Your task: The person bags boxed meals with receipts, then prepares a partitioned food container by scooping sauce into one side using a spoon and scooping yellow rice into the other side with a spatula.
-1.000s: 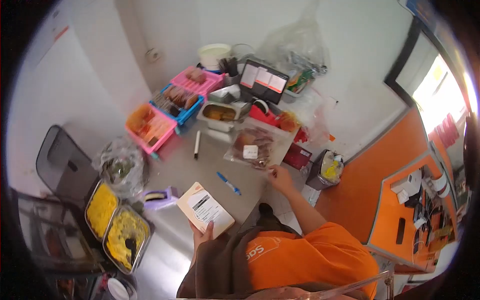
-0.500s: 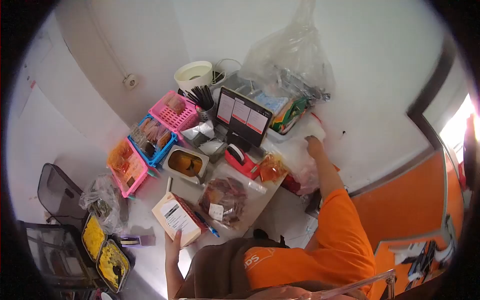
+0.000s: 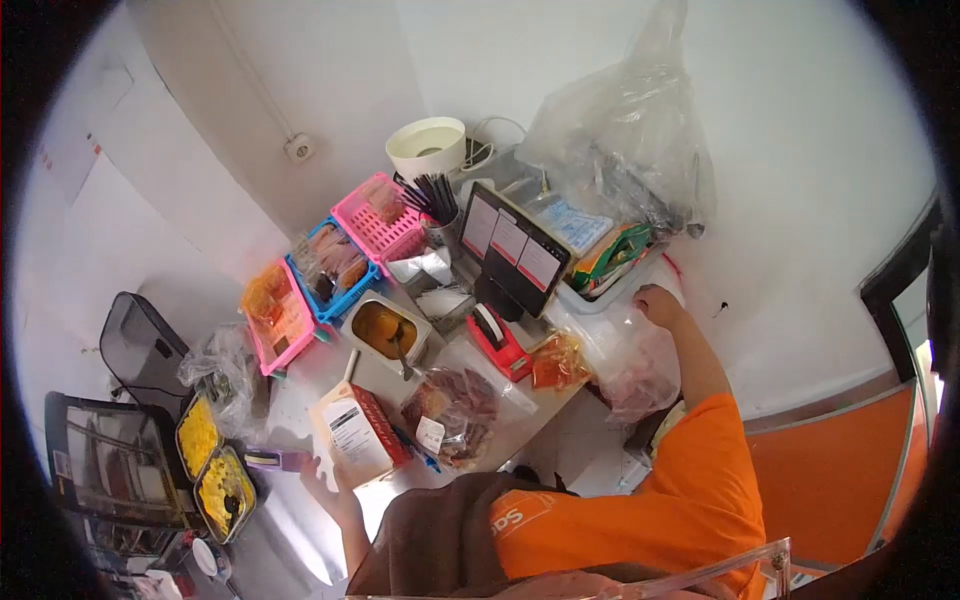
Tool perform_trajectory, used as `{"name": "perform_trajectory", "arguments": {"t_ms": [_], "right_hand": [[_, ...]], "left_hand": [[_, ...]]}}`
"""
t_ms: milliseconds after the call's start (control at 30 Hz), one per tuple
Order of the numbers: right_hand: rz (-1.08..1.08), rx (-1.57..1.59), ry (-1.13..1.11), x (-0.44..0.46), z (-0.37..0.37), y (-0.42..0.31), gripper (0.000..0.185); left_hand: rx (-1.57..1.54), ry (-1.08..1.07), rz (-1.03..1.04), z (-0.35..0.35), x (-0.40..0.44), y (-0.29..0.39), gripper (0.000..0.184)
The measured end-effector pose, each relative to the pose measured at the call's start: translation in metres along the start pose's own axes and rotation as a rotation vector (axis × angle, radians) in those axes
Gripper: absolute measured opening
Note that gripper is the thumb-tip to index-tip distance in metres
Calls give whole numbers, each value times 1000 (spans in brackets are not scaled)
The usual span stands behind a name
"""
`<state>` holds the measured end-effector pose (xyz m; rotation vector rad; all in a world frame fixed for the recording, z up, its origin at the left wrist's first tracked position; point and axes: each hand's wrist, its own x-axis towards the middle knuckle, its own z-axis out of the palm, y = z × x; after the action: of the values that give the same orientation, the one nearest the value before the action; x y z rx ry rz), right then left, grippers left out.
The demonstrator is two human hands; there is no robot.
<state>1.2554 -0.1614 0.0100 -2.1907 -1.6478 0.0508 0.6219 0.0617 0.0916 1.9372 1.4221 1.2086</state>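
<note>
My left hand is open beside a cardboard box bearing a white printed label, its fingers apart and nothing in them. At the table's right side, my right hand is closed, its fingers curled round the top of a clear plastic bag that hangs over the edge. Close to that bag lies a packet of orange sauce, with a red tape dispenser next to it. A clear bag of dark red-brown food lies between the box and the dispenser.
A tablet stands at the back, near a metal cup of black straws. Pink and blue baskets line the left side, by a metal tub of brown sauce. Trays of yellow food sit at far left.
My left hand has come off the cardboard box and opened beside it. My right hand stays at the clear bag. The whole view has shifted slightly, moving the table's far side rightward.
</note>
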Motion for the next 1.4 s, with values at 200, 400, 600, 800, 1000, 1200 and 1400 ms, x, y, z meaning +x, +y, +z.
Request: {"name": "perform_trajectory", "arguments": {"t_ms": [200,400,600,800,1000,1200,1400], "right_hand": [[29,145,216,-3,-93,-119,10],[19,510,717,-18,-133,-303,8],[-336,625,333,-51,-46,-450,13],[-218,524,364,-54,-22,-482,18],[-496,269,-93,-32,-13,-479,19],[-329,650,-351,-16,-2,-480,15],[-303,598,-104,-3,5,-516,16]], "left_hand": [[-79,-73,425,24,-9,66,27],[-521,-1228,679,60,-26,158,34],[-1183,-937,-224,49,-32,144,45],[-425,-1056,512,-49,-8,116,35],[-279,-1077,491,-147,-4,91,39],[-285,-624,169,-205,-26,26,28],[-380,-362,112,-233,-45,5,19]]}}
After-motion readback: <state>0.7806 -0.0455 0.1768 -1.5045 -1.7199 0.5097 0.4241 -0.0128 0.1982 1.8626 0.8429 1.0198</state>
